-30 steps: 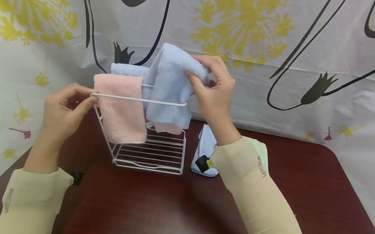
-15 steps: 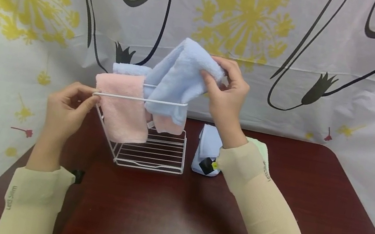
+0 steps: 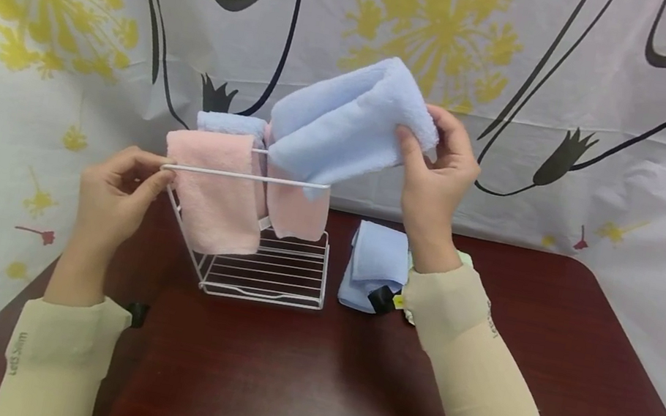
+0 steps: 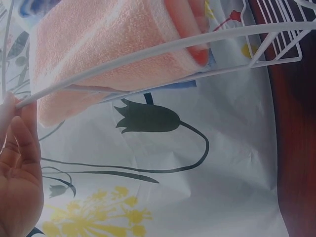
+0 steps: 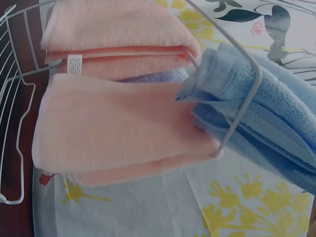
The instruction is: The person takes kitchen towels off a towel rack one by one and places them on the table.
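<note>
My left hand (image 3: 117, 196) pinches the top left corner of a white wire rack (image 3: 262, 296). Between the thumb and fingers of my right hand (image 3: 442, 175) is a folded light-blue towel (image 3: 355, 119), lifted over the rack's right side, its lower end overlapping the top wire. A pink towel (image 3: 215, 195) drapes over the rack at the left, and a second pink towel (image 5: 118, 126) with its folds hanging shows well in the right wrist view. Behind the first pink one, the edge of another blue towel (image 3: 230, 123) shows. In the left wrist view, my thumb and fingers grip the wire.
On the dark red table (image 3: 248, 386), right of the rack, lies a folded blue cloth (image 3: 378, 264); a pale green cloth (image 3: 466, 258) is mostly hidden behind my right sleeve. A patterned white sheet (image 3: 571, 71) hangs behind the table.
My right hand has moved right with the blue towel, which has come up off the rack's right side and tilted, uncovering the pink towel behind it. The left hand keeps its place.
</note>
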Demonstrator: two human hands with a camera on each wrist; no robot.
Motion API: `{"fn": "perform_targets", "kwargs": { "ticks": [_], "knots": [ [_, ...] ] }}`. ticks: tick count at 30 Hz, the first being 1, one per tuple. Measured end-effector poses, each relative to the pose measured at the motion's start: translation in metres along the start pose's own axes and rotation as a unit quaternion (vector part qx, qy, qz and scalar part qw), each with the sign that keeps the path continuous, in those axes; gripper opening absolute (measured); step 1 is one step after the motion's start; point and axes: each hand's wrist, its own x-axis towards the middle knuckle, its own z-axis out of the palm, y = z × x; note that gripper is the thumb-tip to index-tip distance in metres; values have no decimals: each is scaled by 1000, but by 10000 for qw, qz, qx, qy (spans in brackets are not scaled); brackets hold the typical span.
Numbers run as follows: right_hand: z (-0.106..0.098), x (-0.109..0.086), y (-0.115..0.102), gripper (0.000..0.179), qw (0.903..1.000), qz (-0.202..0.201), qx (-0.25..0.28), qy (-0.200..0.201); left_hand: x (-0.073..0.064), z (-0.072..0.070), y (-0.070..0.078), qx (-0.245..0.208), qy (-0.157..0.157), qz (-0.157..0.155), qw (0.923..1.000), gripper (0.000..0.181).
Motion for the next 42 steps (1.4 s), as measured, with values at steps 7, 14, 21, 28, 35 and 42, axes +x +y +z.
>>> {"fn": "perform_targets", "kwargs": {
  "ticks": [7, 14, 21, 28, 35, 42],
  "knots": [
    [-9, -2, -1, 27, 9988, 88, 67, 469, 0, 0, -1, -4, -10, 20, 10000, 11],
    [-15, 2, -1, 27, 9962, 94, 262, 822, 0, 0, -3, -89, 38, 2, 10000, 11],
    [-26, 6, 0, 27, 9932, 136, 100, 1153, -1, 1, -5, -175, 84, 44, 9998, 11],
    [-44, 10, 3, 28, 9916, 228, -72, 1273, 0, 2, -5, -258, 99, 7, 9996, 11],
    [-67, 14, 2, 26, 9920, 135, -592, 1105, 0, 1, -4, -230, 98, -23, 9997, 12],
    [-100, 9, 1, 24, 9881, 5, -1435, 554, 0, 2, -4, -276, 94, -28, 9996, 12]
  ]
}}
